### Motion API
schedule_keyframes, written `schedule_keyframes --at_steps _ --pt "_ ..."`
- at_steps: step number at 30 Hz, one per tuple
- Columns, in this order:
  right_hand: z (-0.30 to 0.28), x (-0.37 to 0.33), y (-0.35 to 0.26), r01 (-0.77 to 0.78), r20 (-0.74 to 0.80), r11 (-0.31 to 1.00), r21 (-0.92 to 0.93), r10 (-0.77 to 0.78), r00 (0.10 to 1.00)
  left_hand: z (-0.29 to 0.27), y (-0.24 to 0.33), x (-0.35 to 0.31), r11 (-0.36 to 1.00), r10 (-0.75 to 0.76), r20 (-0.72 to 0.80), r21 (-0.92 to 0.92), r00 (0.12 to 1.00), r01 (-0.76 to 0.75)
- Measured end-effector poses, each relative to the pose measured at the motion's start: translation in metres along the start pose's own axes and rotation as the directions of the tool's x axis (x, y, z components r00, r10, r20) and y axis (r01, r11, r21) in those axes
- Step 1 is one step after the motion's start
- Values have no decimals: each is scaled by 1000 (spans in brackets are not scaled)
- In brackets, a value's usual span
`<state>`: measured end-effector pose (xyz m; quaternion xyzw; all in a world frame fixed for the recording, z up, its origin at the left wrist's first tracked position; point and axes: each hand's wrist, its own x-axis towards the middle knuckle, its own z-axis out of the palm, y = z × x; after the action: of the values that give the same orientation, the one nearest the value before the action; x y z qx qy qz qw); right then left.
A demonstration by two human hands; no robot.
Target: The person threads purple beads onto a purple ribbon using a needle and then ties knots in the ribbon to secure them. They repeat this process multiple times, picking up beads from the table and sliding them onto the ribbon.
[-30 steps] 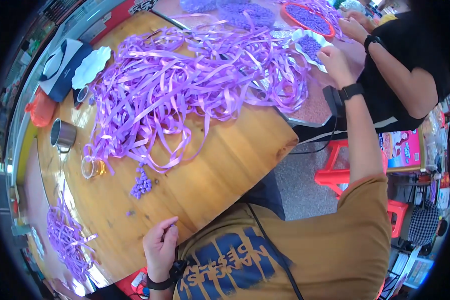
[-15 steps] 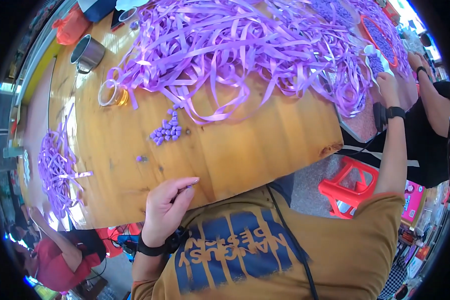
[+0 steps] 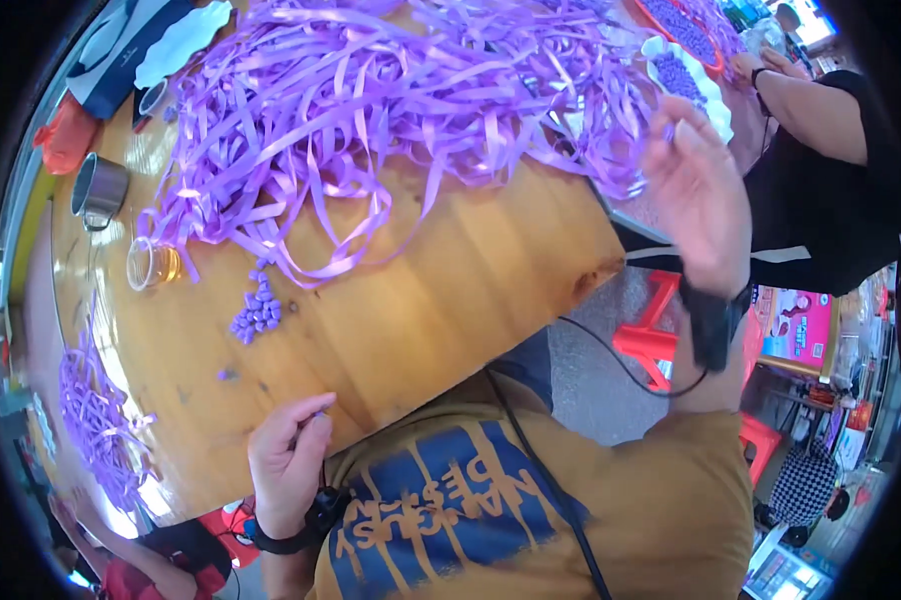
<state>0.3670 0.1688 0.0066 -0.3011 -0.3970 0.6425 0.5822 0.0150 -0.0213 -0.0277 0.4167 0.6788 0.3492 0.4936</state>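
Over the near table edge, my left hand (image 3: 289, 455) is closed in a pinch; a tiny dark bit shows at its fingertips, too small to name. My right hand (image 3: 699, 195), raised beside the white wavy-rimmed dish (image 3: 723, 118), is smeared by motion, its fingertips together around what looks like a small purple piece (image 3: 669, 132). That dish holds many similar purple pieces (image 3: 679, 78). A large tangle of purple ribbon (image 3: 371, 110) covers the far part of the wooden table (image 3: 421, 310). Several purple pieces (image 3: 258, 312) lie grouped in front of it, with one single piece (image 3: 225, 375) nearer my left hand.
A metal mug (image 3: 101, 190) and a clear cup with yellowish liquid (image 3: 149, 264) stand at the left. Another ribbon heap (image 3: 101, 430) lies far left. At the far right are a red-rimmed tray (image 3: 716, 62) and a co-worker's arm (image 3: 811, 112). Red stools (image 3: 651, 340) stand below.
My right hand has drawn back from the white dish and lifted, its palm now showing. The left hand keeps its pinch. The whole view has turned toward the right.
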Motion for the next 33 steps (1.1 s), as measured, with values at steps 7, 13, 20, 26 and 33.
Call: schedule_keyframes --at_steps 7,13,20,26,33 --pt "94 -46 64 -231 313 957 174 169 935 9 46 13 867 457 226 103 860 -487" --pt "123 -62 89 -352 392 928 120 282 876 9 58 11 812 552 237 68 800 -580" --pt "143 -75 96 -374 353 927 -1 350 868 3 48 9 770 613 206 59 762 -635" --pt "138 -74 98 -360 416 933 -22 336 845 5 41 10 743 644 196 68 739 -666" --pt "135 -73 101 -287 502 957 -42 268 822 6 41 6 748 629 190 117 754 -653"
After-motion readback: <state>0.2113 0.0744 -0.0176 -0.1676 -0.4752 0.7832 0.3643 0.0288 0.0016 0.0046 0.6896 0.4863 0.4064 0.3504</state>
